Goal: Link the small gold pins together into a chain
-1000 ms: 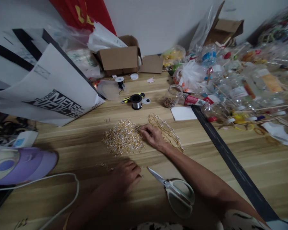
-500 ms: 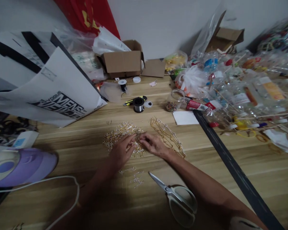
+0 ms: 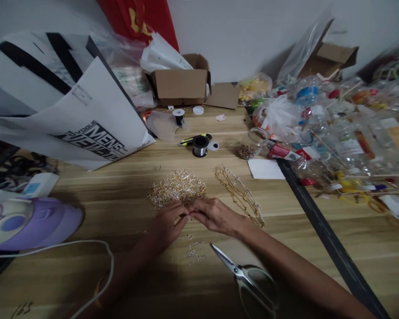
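Trinkets (image 3: 177, 185) lie heaped just beyond the left hand (image 3: 168, 223) and right hand (image 3: 217, 215).

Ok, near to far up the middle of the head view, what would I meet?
Scissors, left hand and right hand together, pile of gold and silver pieces, spool of silver wire, white-topped spool, cardboard box.

The wood-grained bench (image 3: 113, 204) carries a heap of gold and silver bits (image 3: 176, 188), with gold and silver strands (image 3: 241, 194) right of it. Scissors (image 3: 237, 271) lie nearer; a wire spool (image 3: 200, 149), jar (image 3: 248, 150) and white paper (image 3: 265, 169) sit farther back.
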### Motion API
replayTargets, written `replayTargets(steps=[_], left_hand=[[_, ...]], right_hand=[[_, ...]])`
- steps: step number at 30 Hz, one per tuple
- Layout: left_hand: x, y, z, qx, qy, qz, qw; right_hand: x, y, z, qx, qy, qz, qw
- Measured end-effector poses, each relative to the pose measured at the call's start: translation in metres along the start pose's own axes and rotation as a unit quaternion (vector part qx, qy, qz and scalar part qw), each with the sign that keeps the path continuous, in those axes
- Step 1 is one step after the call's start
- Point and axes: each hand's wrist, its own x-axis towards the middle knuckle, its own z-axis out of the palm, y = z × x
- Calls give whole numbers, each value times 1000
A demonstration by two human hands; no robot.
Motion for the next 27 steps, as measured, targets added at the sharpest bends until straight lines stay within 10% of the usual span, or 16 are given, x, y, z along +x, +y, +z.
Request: replayTargets(steps=[27], left_hand=[[-13,7,10,14,-13,56,998]], right_hand=[[-36,-12,25,-289,40,-92,952]])
